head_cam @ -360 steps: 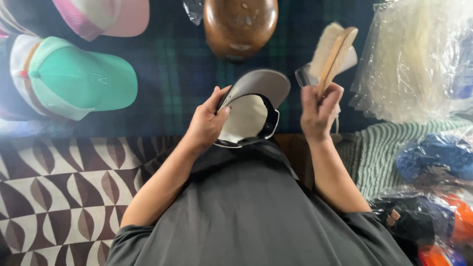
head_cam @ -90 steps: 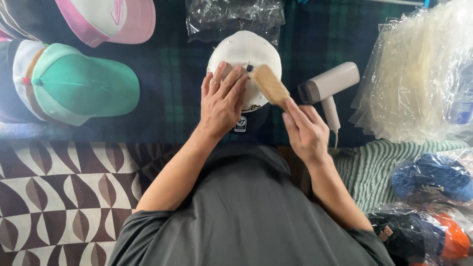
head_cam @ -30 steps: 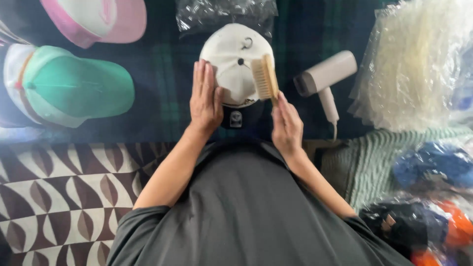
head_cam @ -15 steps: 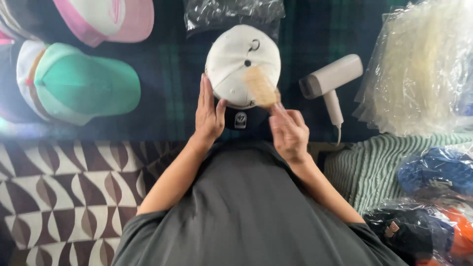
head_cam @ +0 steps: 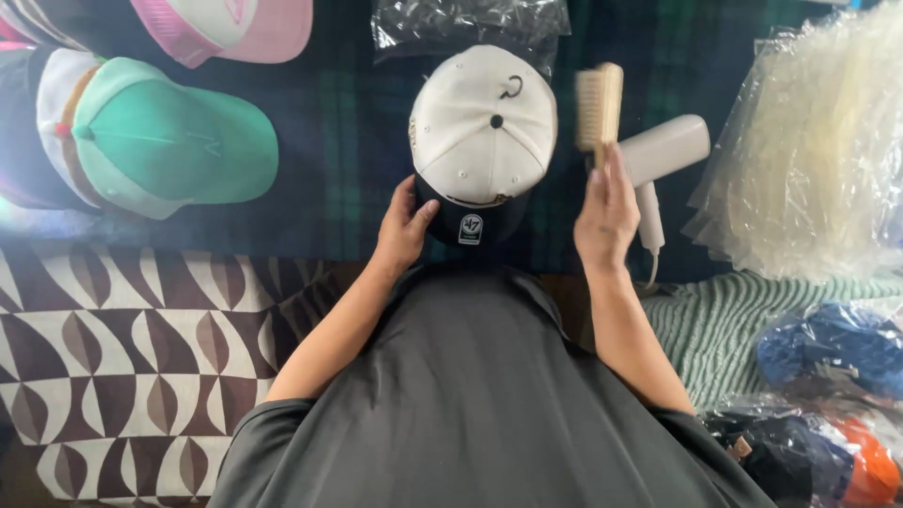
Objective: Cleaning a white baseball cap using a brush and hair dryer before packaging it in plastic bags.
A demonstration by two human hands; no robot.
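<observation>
- Left hand point(head_cam: 403, 229) at the near left edge of a white cap point(head_cam: 484, 127), thumb and fingertips pressed against its dark navy brim point(head_cam: 468, 222); grip narrow, pinching the brim edge.
- White cap lying crown-up in the middle of the dark plaid cloth point(head_cam: 348, 141), brim pointed toward the body, small dark patch on the brim.
- Right hand point(head_cam: 607, 209) raised just right of the cap, grip closed around the handle of a wooden brush point(head_cam: 598, 103); brush blurred, held upright, bristles facing left toward the cap, apart from it.
- White hair dryer point(head_cam: 663, 155) lying just behind the right hand, handle pointing toward the body, partly hidden by the fingers.
- Clear plastic bag point(head_cam: 470, 21) flat on the cloth just beyond the cap's crown.
- Mint-green cap point(head_cam: 160, 146) well to the left, pink-and-white cap point(head_cam: 230, 28) at the far upper left.
- Heap of clear plastic bags point(head_cam: 818, 160) on the right.
- Green ribbed fabric point(head_cam: 724, 320) near the right forearm, bagged blue and orange items point(head_cam: 828, 376) beyond it.
- Brown-and-white patterned cover point(head_cam: 122, 357) at lower left.
</observation>
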